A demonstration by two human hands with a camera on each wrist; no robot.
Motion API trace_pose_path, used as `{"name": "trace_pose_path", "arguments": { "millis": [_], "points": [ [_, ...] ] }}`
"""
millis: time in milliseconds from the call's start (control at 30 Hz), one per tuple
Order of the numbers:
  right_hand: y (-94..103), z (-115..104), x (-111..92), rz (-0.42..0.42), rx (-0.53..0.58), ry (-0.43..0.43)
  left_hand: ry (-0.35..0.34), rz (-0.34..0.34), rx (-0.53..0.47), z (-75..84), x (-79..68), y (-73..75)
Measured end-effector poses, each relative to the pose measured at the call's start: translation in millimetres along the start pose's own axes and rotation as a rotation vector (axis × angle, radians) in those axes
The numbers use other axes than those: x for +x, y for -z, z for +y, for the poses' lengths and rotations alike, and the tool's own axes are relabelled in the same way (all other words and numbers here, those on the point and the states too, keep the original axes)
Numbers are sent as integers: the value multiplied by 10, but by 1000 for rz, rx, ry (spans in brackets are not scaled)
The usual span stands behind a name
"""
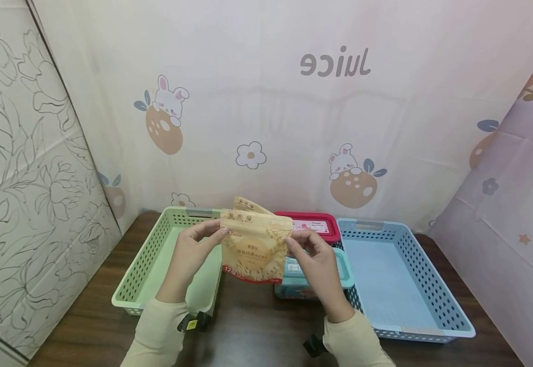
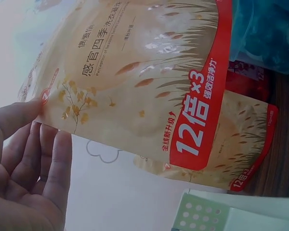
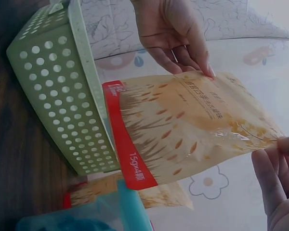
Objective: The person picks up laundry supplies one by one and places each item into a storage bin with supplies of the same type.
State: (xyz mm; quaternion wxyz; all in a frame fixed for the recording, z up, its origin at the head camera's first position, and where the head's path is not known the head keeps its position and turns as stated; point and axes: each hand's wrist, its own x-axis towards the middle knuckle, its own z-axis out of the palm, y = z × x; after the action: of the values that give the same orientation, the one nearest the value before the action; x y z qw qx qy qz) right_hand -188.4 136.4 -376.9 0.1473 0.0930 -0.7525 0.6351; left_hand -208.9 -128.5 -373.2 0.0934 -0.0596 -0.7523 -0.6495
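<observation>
Fingers of left hand and right hand pinching opposite edges of beige-and-red rectangular plastic pouch, lower centre of frame, second beige plastic pouch behind it, green perforated plastic basket lower left, light-blue perforated plastic basket lower right.

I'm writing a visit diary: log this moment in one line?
left hand: pinches beige-and-red plastic pouch | right hand: pinches same pouch | at left: pale-green perforated plastic basket
</observation>
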Motion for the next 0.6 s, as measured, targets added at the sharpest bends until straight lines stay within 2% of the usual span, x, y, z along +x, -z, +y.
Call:
{"name": "trace_pose_path", "arguments": {
  "millis": [400, 600],
  "points": [
    [-51, 16, -4, 30, 10, -5, 26, 3, -81, -54, 23, 22],
    [-96, 11, 8, 37, 22, -18, 40, 28, -116, -63, 22, 49]
  ]
}}
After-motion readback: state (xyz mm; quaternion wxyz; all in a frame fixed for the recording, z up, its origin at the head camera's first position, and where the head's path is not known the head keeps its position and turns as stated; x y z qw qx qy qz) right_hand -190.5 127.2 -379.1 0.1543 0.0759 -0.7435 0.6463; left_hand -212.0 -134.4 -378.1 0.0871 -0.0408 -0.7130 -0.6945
